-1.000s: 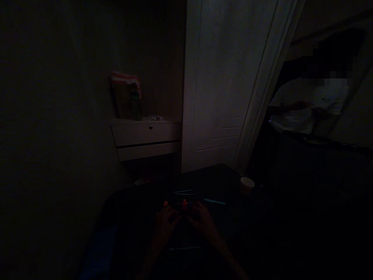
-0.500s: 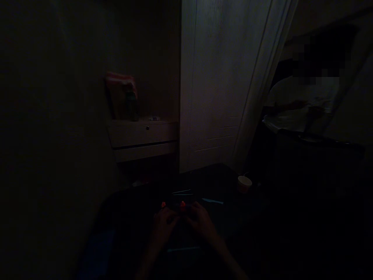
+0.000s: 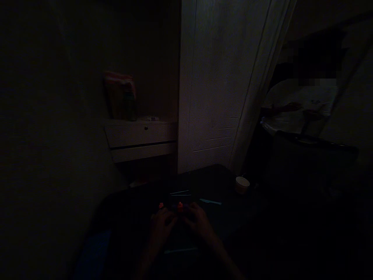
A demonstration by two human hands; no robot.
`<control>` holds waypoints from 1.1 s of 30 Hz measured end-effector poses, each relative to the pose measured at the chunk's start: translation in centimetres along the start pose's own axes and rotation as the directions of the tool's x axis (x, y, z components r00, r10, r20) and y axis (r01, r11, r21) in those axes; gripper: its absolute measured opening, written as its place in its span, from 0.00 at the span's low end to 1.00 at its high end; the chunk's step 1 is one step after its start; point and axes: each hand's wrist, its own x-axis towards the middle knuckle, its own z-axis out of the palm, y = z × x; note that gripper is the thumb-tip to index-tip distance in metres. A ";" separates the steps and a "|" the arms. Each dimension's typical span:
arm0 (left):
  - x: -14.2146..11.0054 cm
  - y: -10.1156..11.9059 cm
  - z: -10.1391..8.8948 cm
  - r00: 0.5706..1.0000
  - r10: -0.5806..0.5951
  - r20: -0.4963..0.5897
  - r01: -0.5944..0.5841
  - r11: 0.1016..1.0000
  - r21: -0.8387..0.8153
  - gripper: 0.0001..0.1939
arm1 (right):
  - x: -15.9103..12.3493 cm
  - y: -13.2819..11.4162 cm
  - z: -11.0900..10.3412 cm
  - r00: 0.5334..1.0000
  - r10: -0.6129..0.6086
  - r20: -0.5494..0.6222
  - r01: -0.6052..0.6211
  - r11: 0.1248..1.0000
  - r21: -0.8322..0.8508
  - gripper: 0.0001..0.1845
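The room is very dark. My left hand (image 3: 161,226) and my right hand (image 3: 199,223) rest close together on a dark table (image 3: 221,182), fingers curled around something I cannot make out. Two small orange bits show at the fingertips, one orange piece (image 3: 161,205) by the left hand and another orange piece (image 3: 180,206) between the hands. Thin pale blue strips (image 3: 210,201) lie on the table just beyond my fingers, and one blue strip (image 3: 180,251) lies under my wrists.
A small paper cup (image 3: 241,184) stands at the table's far right. Behind are a white door (image 3: 215,89) and a wall shelf with a drawer (image 3: 141,136) carrying a bag (image 3: 119,95). A person in white (image 3: 294,112) works at the right.
The view drifted slightly; my hands stay together at the same spot on the table with little visible movement.
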 end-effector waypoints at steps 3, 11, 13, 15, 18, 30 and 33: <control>0.0 0.1 -0.1 1.000 -0.007 0.002 0.007 1.000 0.000 0.13 | -0.1 0.1 0.1 1.000 -0.004 -0.006 0.004 1.000 0.004 0.16; 0.0 -0.2 -0.1 1.000 -0.012 0.011 0.012 1.000 0.003 0.10 | -0.1 0.0 0.1 1.000 -0.005 0.000 0.005 1.000 -0.005 0.12; 0.0 -0.3 0.0 1.000 -0.016 0.009 0.016 1.000 0.006 0.10 | -0.1 0.0 0.1 1.000 -0.005 0.007 0.005 1.000 -0.007 0.13; 0.0 -0.3 0.0 1.000 -0.018 0.008 0.018 1.000 0.009 0.11 | -0.1 0.0 0.1 1.000 0.000 0.009 0.000 1.000 -0.010 0.14; 0.1 -0.4 0.1 1.000 -0.016 0.017 0.016 1.000 0.009 0.09 | 0.0 0.0 0.2 1.000 0.009 0.007 -0.009 1.000 -0.017 0.16; 0.0 -0.4 0.3 0.999 -0.031 0.027 0.030 0.999 0.028 0.11 | 0.1 0.2 0.2 1.000 -0.009 -0.019 0.009 1.000 0.007 0.11; 0.0 -0.4 0.3 0.999 -0.033 0.042 0.032 0.999 0.031 0.12 | 0.0 0.0 0.0 1.000 -0.011 -0.015 0.011 1.000 0.014 0.09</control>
